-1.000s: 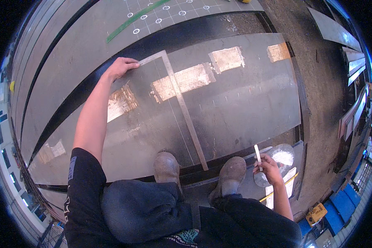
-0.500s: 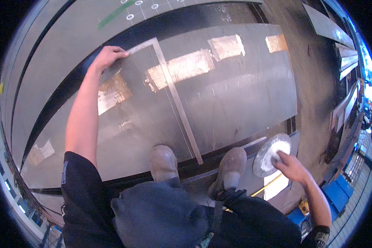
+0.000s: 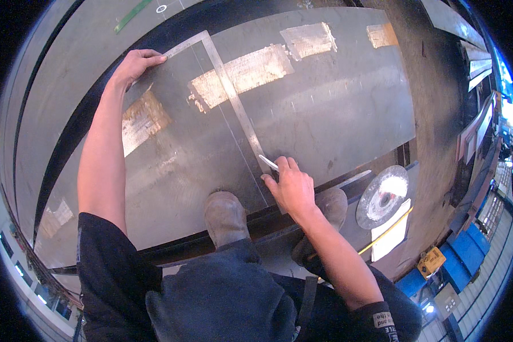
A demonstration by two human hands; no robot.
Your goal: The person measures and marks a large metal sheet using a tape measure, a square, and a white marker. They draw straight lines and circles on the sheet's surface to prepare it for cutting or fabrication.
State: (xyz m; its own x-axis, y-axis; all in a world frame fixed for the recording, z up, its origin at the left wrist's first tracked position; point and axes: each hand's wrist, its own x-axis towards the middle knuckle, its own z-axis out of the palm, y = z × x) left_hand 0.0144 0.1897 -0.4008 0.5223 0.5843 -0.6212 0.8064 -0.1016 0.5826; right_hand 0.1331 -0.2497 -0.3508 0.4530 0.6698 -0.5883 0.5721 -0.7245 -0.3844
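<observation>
A flat metal square (image 3: 228,85) lies across a grey steel plate (image 3: 347,119), its long blade running toward my boots. My left hand (image 3: 138,64) is closed on the end of its short arm, near the plate's far edge. Pinched in my right hand (image 3: 293,188) is a slim white marking stick (image 3: 268,162), its tip at the blade's edge. The right hand covers the near part of the blade. A thin pale line (image 3: 233,141) runs along the plate, left of the blade.
Bare shiny patches (image 3: 242,74) and short pale ticks mark the plate. My boots (image 3: 227,216) stand at its near edge. To the right lie a round disc (image 3: 366,210) with white powder, white paper (image 3: 398,236) and a thin yellow stick (image 3: 385,230). Steel pieces (image 3: 477,137) line the far right.
My right hand has moved left from the powdery disc to the near end of the square, where the white stick now shows in it. My left hand stays on the short arm.
</observation>
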